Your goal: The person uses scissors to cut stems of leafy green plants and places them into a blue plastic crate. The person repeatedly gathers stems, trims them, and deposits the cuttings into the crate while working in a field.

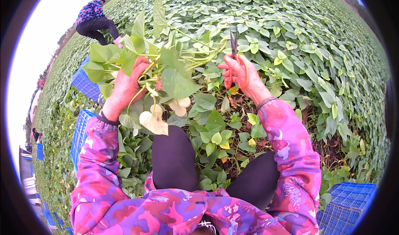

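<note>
My left hand (128,84) is closed round a bunch of leafy vine cuttings (179,78), lifted above the plants in front of me. Heart-shaped green leaves hang from it, a few of them pale, and the long stems stretch to the right. My right hand (243,76) grips a pair of scissors (234,44) with red-orange handles and dark blades. Those blades point up and away, close to the stem ends of the bunch. Leaves hide part of my left fingers.
Blue plastic crates stand at my left (83,131), farther left (86,82) and at the lower right (348,206). Dense green vines (299,39) cover the field ahead. Between my knees lie low leaves and bare soil. At the far left a person (94,21) bends over the plants.
</note>
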The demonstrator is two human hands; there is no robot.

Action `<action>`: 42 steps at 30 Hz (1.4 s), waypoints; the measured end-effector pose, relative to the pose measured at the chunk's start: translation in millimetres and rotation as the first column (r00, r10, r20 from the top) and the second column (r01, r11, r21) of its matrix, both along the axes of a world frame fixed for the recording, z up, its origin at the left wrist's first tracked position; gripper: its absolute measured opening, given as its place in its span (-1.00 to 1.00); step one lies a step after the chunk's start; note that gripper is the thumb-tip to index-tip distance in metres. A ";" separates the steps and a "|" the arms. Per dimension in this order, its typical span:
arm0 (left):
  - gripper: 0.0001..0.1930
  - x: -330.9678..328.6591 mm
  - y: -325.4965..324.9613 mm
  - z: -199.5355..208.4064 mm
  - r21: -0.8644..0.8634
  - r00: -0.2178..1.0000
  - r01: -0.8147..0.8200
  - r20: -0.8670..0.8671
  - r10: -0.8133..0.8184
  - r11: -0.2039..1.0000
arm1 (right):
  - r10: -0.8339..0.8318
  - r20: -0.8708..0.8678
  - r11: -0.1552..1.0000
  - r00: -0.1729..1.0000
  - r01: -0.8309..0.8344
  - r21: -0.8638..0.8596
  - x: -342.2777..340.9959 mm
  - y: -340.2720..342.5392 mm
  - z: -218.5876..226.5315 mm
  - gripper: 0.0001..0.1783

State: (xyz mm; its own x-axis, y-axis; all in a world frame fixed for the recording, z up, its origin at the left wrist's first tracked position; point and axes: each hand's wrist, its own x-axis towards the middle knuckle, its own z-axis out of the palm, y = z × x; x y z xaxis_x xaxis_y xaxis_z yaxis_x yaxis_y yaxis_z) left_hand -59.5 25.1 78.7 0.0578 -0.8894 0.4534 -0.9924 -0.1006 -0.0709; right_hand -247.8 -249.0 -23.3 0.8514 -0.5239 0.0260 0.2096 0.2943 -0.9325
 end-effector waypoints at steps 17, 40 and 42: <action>-0.62 -29.5 -15.6 -30.8 -0.363 0.680 -0.139 -0.712 -0.178 0.921 | -0.315 0.353 0.260 0.881 0.438 -0.861 -55.3 25.5 102.2 -0.45; -0.32 -102.3 -5.6 -55.2 -0.433 0.745 -0.259 -0.659 -0.107 0.863 | 0.035 0.342 0.900 0.939 0.119 -0.419 1.5 67.8 96.2 -0.55; -0.36 -93.3 51.1 -48.0 -0.439 0.915 -0.264 -0.395 0.080 0.859 | 0.100 0.281 0.893 0.954 0.039 -0.449 -0.2 48.2 100.7 -0.55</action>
State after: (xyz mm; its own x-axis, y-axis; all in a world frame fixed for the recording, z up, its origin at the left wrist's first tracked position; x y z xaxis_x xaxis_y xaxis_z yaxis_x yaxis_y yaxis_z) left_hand -152.8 76.1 30.7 0.4260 -0.5299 0.7333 -0.9032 -0.2012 0.3792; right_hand -248.0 -200.8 77.4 0.7846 -0.3712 0.4966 0.4874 -0.1256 -0.8641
